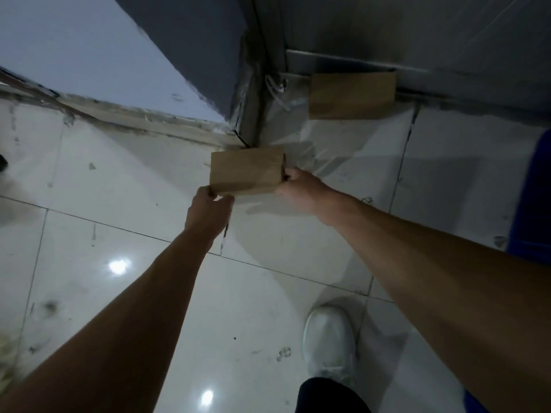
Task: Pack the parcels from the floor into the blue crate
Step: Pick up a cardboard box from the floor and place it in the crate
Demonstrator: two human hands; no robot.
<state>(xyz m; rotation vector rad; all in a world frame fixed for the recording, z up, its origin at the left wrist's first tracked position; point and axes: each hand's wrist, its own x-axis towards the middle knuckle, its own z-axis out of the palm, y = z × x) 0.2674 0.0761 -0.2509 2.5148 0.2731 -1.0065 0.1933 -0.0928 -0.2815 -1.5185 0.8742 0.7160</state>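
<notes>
A small brown cardboard parcel point(246, 169) sits low over the white tiled floor near a wall corner. My left hand point(208, 211) grips its near left corner, thumb and fingers curled round the edge. My right hand point(298, 189) grips its right end. A second brown parcel point(351, 95) lies farther back against the wall base. A strip of the blue crate point(533, 198) shows at the right edge; its inside is out of view.
A grey and white wall corner point(238, 93) rises just behind the held parcel. Clear plastic film point(301, 138) lies on the floor between the two parcels. My white shoe point(329, 338) stands on the tiles at the bottom middle.
</notes>
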